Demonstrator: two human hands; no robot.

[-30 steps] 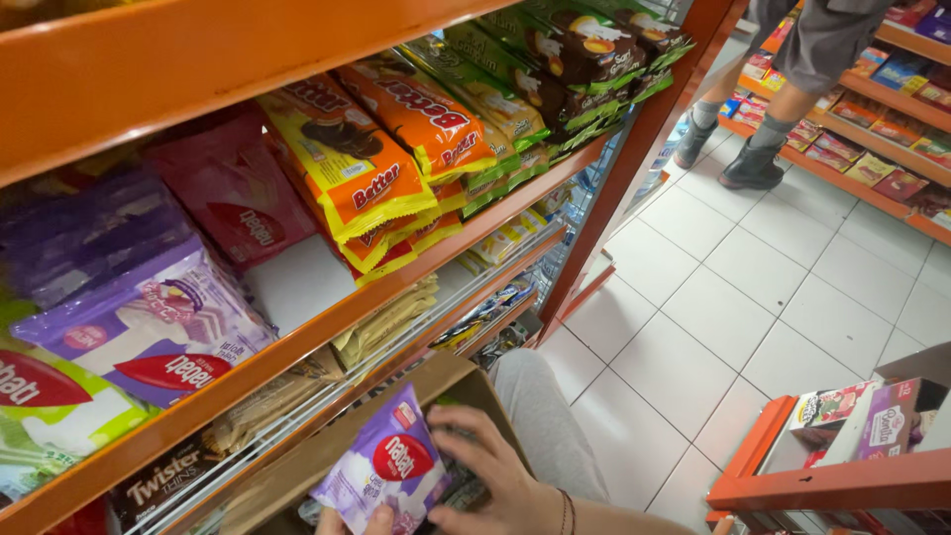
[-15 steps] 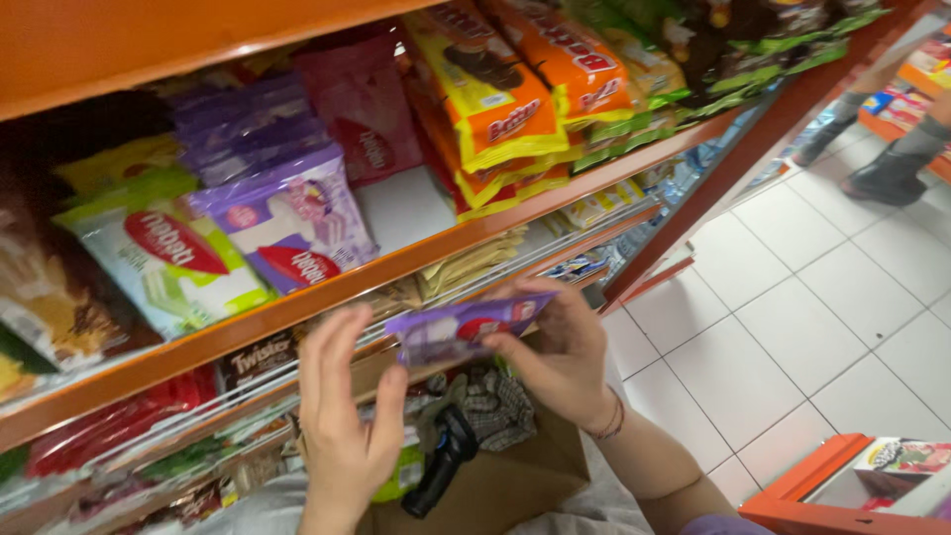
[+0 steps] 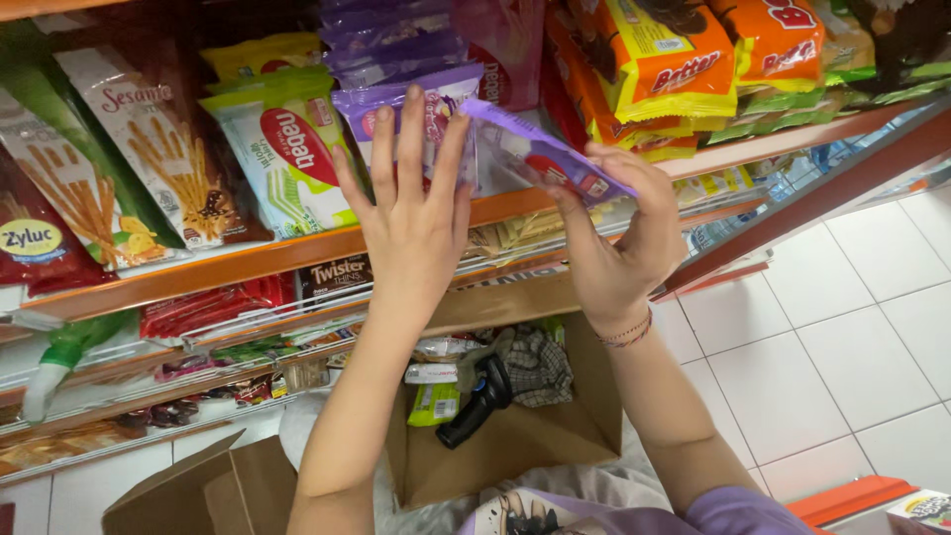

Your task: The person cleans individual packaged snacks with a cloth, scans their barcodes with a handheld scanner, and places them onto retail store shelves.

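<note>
My right hand (image 3: pixel 619 233) grips a purple snack packet (image 3: pixel 543 151) and holds it tilted at the front of the orange shelf (image 3: pixel 297 248). Flat, with fingers spread, my left hand (image 3: pixel 411 213) presses against the purple packets (image 3: pixel 396 59) stacked on that shelf, just left of the held one. Green and white wafer packets (image 3: pixel 282 149) stand to the left of them, yellow and orange biscuit packs (image 3: pixel 674 59) to the right.
An open cardboard box (image 3: pixel 515 436) sits on my lap below the shelf, holding a black handheld scanner (image 3: pixel 475 401), a cloth and small packets. Lower shelves (image 3: pixel 198 347) carry more snacks. A second box (image 3: pixel 198 490) lies at lower left. White tiled floor (image 3: pixel 832 347) is at right.
My right hand has lifted the purple packet from low near the box up to the shelf front. My left hand rose too and now lies flat on the shelved purple packets.
</note>
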